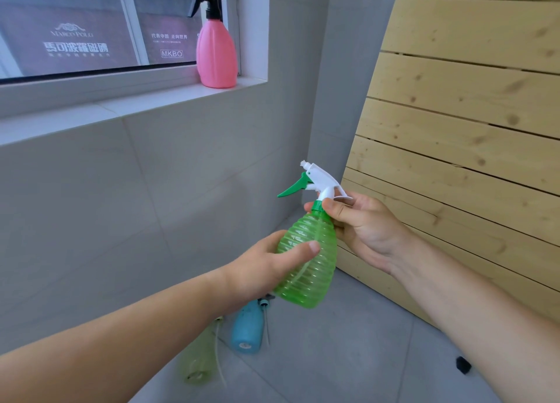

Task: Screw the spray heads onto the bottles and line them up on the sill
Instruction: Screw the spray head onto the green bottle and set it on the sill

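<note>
I hold a ribbed clear green bottle (312, 260) in mid-air, tilted. My left hand (266, 269) wraps around its body. My right hand (360, 224) pinches the green collar at its neck, where a white spray head with a green trigger (315, 181) sits. A pink bottle with a black spray head (215, 55) stands upright on the white window sill (127, 104), at its right end. On the floor below lie a blue bottle (247, 328) and a pale green bottle (200, 357), each with a dip tube showing beside it.
A slatted pale wood panel (466, 105) leans against the wall on the right. A small black object (463, 364) lies on the grey tiled floor near my right forearm. Grey wall tiles run below the sill.
</note>
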Tool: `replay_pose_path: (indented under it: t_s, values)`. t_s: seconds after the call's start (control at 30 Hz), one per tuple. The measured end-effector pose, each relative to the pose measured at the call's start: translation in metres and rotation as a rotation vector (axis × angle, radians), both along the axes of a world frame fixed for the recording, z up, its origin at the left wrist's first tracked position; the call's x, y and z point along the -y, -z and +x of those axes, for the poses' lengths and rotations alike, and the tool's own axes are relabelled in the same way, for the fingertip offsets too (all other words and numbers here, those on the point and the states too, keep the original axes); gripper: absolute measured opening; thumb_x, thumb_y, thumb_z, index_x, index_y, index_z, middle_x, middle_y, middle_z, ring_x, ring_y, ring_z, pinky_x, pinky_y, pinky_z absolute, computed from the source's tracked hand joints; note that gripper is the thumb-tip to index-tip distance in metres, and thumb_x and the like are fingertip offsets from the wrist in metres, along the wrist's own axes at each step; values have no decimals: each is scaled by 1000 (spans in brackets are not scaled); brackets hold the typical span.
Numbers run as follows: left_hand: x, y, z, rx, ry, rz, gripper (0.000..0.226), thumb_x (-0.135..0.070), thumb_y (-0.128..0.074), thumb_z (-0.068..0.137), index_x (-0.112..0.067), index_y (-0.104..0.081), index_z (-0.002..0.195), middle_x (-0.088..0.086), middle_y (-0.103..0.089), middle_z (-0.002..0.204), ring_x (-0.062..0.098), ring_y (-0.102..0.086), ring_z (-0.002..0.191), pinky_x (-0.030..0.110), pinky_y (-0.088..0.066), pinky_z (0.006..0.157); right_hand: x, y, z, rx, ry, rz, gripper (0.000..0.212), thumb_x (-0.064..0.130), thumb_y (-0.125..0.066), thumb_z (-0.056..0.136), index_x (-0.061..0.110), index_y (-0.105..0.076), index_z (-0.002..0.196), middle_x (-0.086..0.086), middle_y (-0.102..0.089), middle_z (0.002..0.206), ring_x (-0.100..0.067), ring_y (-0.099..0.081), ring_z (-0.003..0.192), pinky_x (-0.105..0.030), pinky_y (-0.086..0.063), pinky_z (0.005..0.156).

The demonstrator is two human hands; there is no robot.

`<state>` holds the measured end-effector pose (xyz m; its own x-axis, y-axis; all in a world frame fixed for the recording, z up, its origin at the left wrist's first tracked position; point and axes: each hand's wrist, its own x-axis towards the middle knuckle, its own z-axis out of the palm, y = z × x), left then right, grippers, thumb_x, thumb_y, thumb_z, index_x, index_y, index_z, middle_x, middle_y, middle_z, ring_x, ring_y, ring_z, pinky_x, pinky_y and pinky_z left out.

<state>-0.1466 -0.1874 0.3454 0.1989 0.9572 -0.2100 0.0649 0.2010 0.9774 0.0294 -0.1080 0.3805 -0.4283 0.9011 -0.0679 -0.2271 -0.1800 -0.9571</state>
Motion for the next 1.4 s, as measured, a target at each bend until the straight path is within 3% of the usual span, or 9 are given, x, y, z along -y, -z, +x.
replay_pose_path:
  t_s: [0.2, 0.4, 0.6, 0.67, 0.83, 0.97, 1.13, 1.3, 1.4]
  values:
    - [-6, 3, 3, -74, -110, 64, 68, -59, -80, 60, -18, -65, 113, -2, -77, 92, 14, -76, 84, 35, -62, 77, 0, 1, -5, 59, 86, 62, 14, 2, -62, 89, 1, -68, 102, -21, -73, 101, -26, -68, 86, -38, -56, 88]
    - [-10, 3, -4, -138, -165, 59, 47, -47, -79, 83, -23, -62, 119, -3, -78, 100, 9, -76, 87, 29, -62, 76, 1, 6, -7, 26, 95, 2, 26, 14, -62, 92, 2, -62, 116, -13, -74, 104, -23, -69, 88, -39, -55, 87]
    - [-17, -16, -18, 13, -286, 119, 43, -47, -68, 90, -27, -55, 127, 0, -76, 112, 8, -76, 94, 26, -62, 76, 18, 7, -19, 362, -51, 184, 26, 24, -63, 92, 26, -63, 118, -2, -78, 100, -14, -71, 92, -39, -53, 82]
    - [-20, -24, -27, 38, -307, 143, 40, -45, -64, 95, -29, -53, 129, 0, -75, 110, 12, -75, 96, 31, -62, 82, 22, 3, -32, 357, -81, 244, 33, 23, -63, 93, 36, -59, 123, -1, -78, 99, -14, -72, 93, -36, -54, 80]
    - [-28, -57, -60, -6, -347, 251, 35, -32, -54, 102, -26, -37, 133, -3, -70, 106, 1, -70, 83, 11, -52, 67, 8, -27, -70, 240, -96, 345, 46, 13, -58, 95, 44, -54, 128, -2, -78, 104, -18, -73, 96, -36, -56, 84]
    - [-46, -98, -98, -123, -417, 337, 48, -44, -58, 95, -29, -42, 138, 6, -64, 130, 18, -64, 117, 32, -50, 100, -19, -61, -114, 202, -117, 434, 52, 10, -56, 96, 40, -48, 138, -4, -75, 113, -19, -72, 102, -32, -57, 84]
    - [-79, -153, -151, -230, -546, 406, 39, -35, -63, 98, -25, -54, 135, -2, -70, 106, 11, -69, 90, 23, -50, 76, -68, -108, -181, 203, -51, 523, 52, 12, -61, 91, 40, -52, 134, -18, -68, 116, -29, -72, 100, -46, -58, 90]
    - [-106, -184, -193, -277, -646, 404, 58, -45, -73, 85, -23, -56, 136, 6, -74, 117, 22, -73, 105, 46, -55, 103, -104, -134, -232, 246, 9, 582, 53, 21, -65, 86, 36, -52, 135, -11, -73, 106, -22, -74, 91, -45, -58, 90]
    - [-120, -188, -212, -298, -698, 397, 54, -41, -75, 85, -24, -57, 133, 8, -76, 114, 26, -74, 105, 48, -54, 103, -119, -139, -253, 262, -3, 605, 50, 18, -61, 90, 33, -50, 136, -7, -72, 105, -17, -72, 89, -36, -58, 87]
